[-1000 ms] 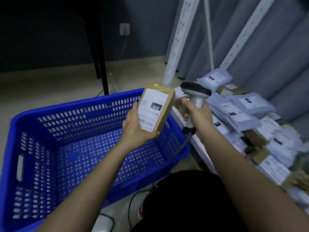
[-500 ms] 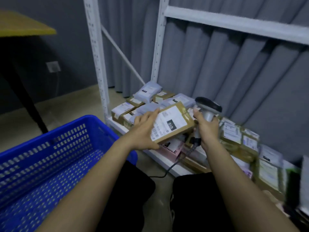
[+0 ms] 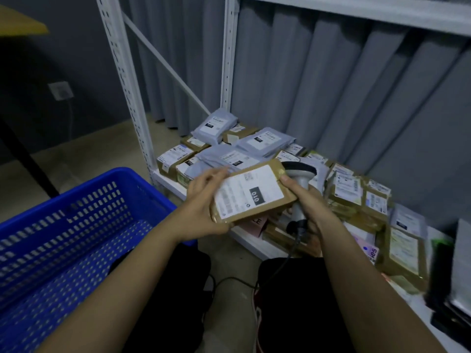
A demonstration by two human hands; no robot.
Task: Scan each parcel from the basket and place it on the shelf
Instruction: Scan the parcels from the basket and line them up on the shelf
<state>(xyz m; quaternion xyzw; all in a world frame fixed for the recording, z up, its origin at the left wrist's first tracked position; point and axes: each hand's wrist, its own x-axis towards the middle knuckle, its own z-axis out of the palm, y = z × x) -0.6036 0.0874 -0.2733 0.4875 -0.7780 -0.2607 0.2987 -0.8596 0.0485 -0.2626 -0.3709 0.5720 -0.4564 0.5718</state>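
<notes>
The shelf fills your upper right: white slotted uprights, a diagonal brace, one beam overhead, grey curtain behind. Its bottom deck sits low, just off the floor, and its front edge runs from the left upright down toward the right of the view. The heaped parcels cover most of that deck, brown cartons and grey mailers stacked unevenly, some reaching the front edge. A bare strip of deck shows only along the front lip.

The blue basket stands at your lower left, its near corner just beside the left upright; the part of its perforated floor in view holds nothing. Between basket and shelf front there is a narrow lane of floor, taken up by your dark-clad knees and a black cable.

The held parcel, a flat brown carton with a white label marked 010, hangs face up above the shelf's front edge, not touching the heap. Your left hand grips its left end, fingers loosely spread over the top. Your right hand is curled round the scanner handle, thumb pressing the parcel's right corner. The scanner head pokes out behind the carton's far edge.
</notes>
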